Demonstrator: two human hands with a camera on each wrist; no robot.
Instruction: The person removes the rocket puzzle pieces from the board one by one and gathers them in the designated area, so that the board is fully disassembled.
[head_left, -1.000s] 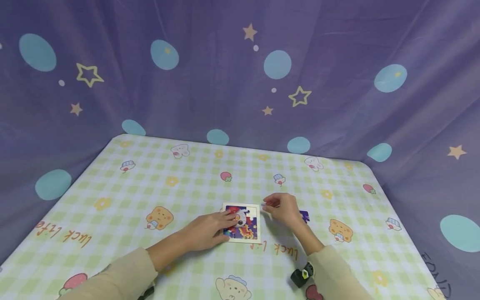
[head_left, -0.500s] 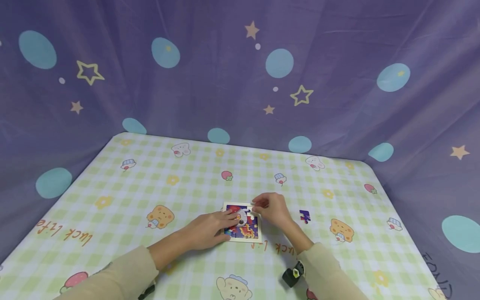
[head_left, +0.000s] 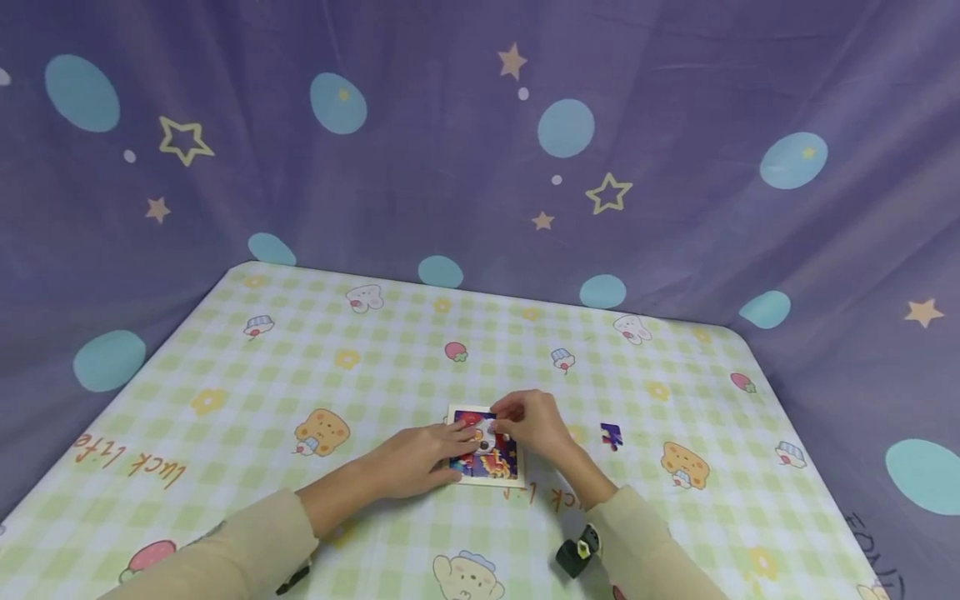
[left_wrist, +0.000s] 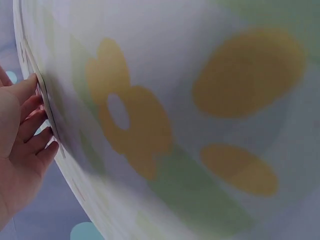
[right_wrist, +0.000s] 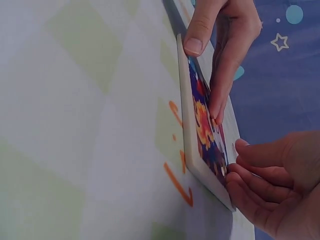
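Observation:
A small square jigsaw puzzle (head_left: 491, 467) with a pale frame and a colourful picture lies on the table. My left hand (head_left: 420, 457) rests on its left side, fingers extended over the picture and thumb at the near frame edge, as the right wrist view shows. At the puzzle's upper right corner, my right hand (head_left: 534, 422) pinches a puzzle piece, which the fingers mostly hide; thumb and fingertips are right at the frame there. One loose purple jigsaw piece (head_left: 611, 436) lies on the cloth to the right of this hand.
A green-and-white checked tablecloth (head_left: 315, 383) with cartoon prints covers the table. Behind it hangs a purple curtain (head_left: 450, 183) with stars and blue ovals. A dark wrist camera (head_left: 576, 554) sits under the right sleeve.
My right hand has moved left with its puzzle piece, from beside the frame to over the puzzle's upper right corner. The loose piece came into full view. My left hand stays in place.

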